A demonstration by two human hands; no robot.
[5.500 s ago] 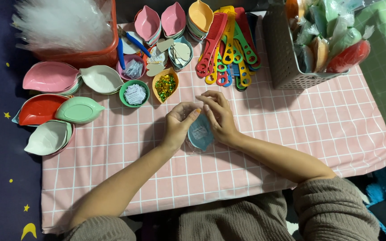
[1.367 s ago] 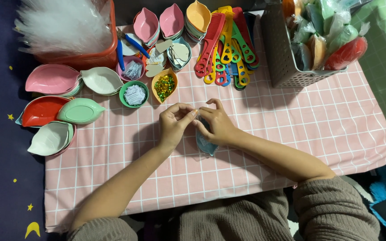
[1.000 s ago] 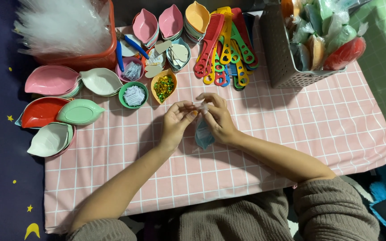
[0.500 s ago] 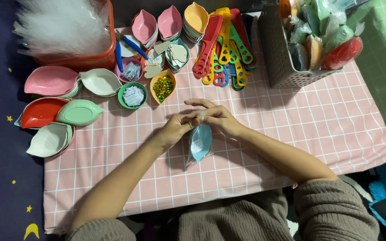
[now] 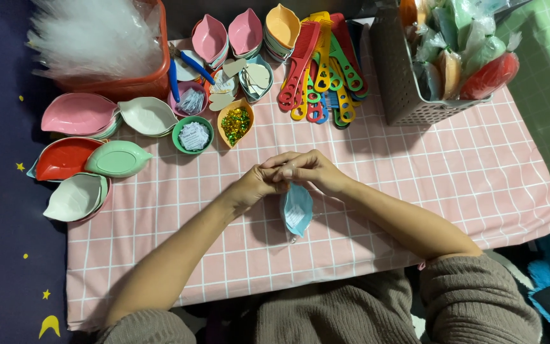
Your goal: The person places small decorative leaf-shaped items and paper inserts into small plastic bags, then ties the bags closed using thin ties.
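A person sits at a surface covered with a pink cloth checked in white (image 5: 415,191), both forearms stretched forward. The left hand (image 5: 259,185) and the right hand (image 5: 310,172) meet at the middle of the cloth, fingertips pinched together. Between them they hold the top edge of a small light-blue leaf-shaped plastic dish in a clear wrapper (image 5: 296,209), which hangs just below the fingers, tip down, close above the cloth. Both grips are clenched on that wrapped dish.

Beyond the hands, near the far edge, sit a small green round bowl of white paper slips (image 5: 193,134) and, just beside it, an orange leaf-shaped dish of green and gold sequins (image 5: 235,122). To the left lie stacks of leaf-shaped plastic dishes in pink, white, red and mint green (image 5: 90,150). An orange tub full of white fluffy fibre (image 5: 97,41) stands at the far left corner. A fan of bright plastic combs in red, yellow and green (image 5: 323,70) lies at the far middle, and a grey mesh basket of wrapped dishes (image 5: 408,70) stands to the right.
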